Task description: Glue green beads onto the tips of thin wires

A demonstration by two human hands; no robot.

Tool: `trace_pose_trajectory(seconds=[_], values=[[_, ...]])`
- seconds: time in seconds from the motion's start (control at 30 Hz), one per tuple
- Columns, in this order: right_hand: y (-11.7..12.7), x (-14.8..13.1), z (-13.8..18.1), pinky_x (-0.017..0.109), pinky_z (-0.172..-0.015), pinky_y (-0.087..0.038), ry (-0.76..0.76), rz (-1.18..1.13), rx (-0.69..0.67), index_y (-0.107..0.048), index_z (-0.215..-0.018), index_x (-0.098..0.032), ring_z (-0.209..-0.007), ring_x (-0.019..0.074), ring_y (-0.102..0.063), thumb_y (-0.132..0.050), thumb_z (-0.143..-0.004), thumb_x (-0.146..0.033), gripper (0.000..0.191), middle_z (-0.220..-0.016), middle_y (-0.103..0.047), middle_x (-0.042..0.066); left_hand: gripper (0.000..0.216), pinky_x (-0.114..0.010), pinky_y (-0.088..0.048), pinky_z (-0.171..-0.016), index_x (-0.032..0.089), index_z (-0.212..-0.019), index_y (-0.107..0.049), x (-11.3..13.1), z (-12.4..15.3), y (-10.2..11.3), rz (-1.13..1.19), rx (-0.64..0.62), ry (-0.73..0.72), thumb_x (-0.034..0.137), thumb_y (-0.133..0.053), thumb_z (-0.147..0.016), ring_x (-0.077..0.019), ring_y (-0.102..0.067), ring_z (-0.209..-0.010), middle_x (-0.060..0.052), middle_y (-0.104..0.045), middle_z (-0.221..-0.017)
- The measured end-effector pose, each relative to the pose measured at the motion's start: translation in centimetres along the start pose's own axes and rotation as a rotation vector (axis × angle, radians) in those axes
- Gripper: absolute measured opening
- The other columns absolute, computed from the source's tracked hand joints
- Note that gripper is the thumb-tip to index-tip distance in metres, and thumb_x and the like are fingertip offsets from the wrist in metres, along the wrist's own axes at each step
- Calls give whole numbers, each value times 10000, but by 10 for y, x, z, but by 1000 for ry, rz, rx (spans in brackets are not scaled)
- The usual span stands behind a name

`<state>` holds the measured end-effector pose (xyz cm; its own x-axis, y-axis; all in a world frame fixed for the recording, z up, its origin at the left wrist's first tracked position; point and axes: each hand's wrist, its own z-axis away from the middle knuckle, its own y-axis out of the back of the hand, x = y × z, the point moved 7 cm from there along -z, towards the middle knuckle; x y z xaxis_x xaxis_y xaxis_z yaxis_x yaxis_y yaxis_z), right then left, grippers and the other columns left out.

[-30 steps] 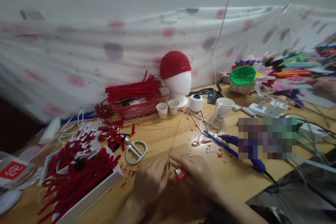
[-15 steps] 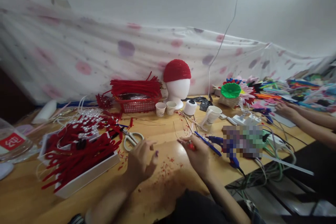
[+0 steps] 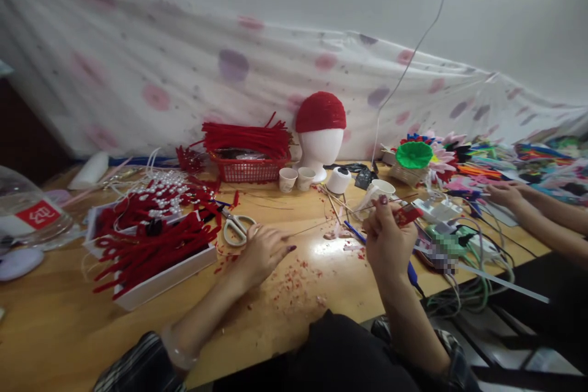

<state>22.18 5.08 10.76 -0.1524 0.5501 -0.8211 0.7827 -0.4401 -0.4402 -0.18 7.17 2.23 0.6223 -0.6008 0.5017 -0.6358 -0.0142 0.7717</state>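
Note:
My right hand is raised over the table, its fingers closed round a thin dark wire and a small red piece whose kind I cannot make out. The wire slants down to the left and meets the fingertips of my left hand, which appear to pinch its end. Just behind my left hand lie white-handled scissors, their blades towards the box. Red scraps are scattered on the wood between my hands.
A white box of red fuzzy stems stands left, near white beads. Behind are a red basket, paper cups, thread and a red-capped foam head. Cables and another person's arms are right.
My right hand has risen and moved right with the wire and red piece. My left hand has turned towards the wire, which now stretches between both hands. The view has shifted slightly.

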Motion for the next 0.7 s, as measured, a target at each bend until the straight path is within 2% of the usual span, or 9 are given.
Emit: trace_pose_trajectory(seconds=[0.07,0.13,0.23,0.33,0.5,0.7], values=[[0,-2,-3,215,-390,-158,-19,-30,10,-520,-587,-165,-391,34,-205,-827,-613,-378,374,-409,-297,-124,397,-459,-319,-930,204,-792,-650,2,0,-1,14,-11,-13,363,-337,-977,-211,-612,-849,-29,-700,-795],[2,-2,-5,211,-390,-157,-34,-53,21,-530,-590,-156,-394,29,-202,-837,-600,-361,369,-408,-297,-125,449,-409,-356,-868,198,-690,-605,3,1,0,30,1,-25,349,-303,-985,-188,-602,-753,-10,-661,-694],[7,3,-9,206,-388,-148,-72,-60,42,-565,-635,-143,-397,26,-197,-841,-594,-358,352,-417,-286,-130,461,-308,-400,-715,198,-663,-554,2,1,4,60,43,-30,372,-277,-986,-170,-587,-689,-11,-625,-662],[9,12,-11,203,-385,-129,-134,-75,34,-573,-662,-138,-403,24,-177,-845,-586,-353,354,-438,-271,-135,474,-276,-393,-630,206,-644,-509,-1,1,10,64,90,-15,394,-241,-988,-169,-576,-659,-13,-596,-638],[11,18,-11,204,-381,-118,-151,-79,42,-543,-652,-154,-406,27,-168,-847,-578,-364,377,-447,-258,-137,455,-254,-382,-589,206,-687,-497,-2,2,17,28,105,15,386,-220,-998,-153,-575,-622,6,-580,-626],[8,16,-7,213,-393,-142,-111,-25,49,-529,-654,-163,-419,39,-189,-808,-633,-414,376,-456,-277,-126,406,-308,-377,-652,197,-703,-517,12,2,15,-98,18,-49,452,-340,-965,-186,-573,-656,-12,-616,-663]])
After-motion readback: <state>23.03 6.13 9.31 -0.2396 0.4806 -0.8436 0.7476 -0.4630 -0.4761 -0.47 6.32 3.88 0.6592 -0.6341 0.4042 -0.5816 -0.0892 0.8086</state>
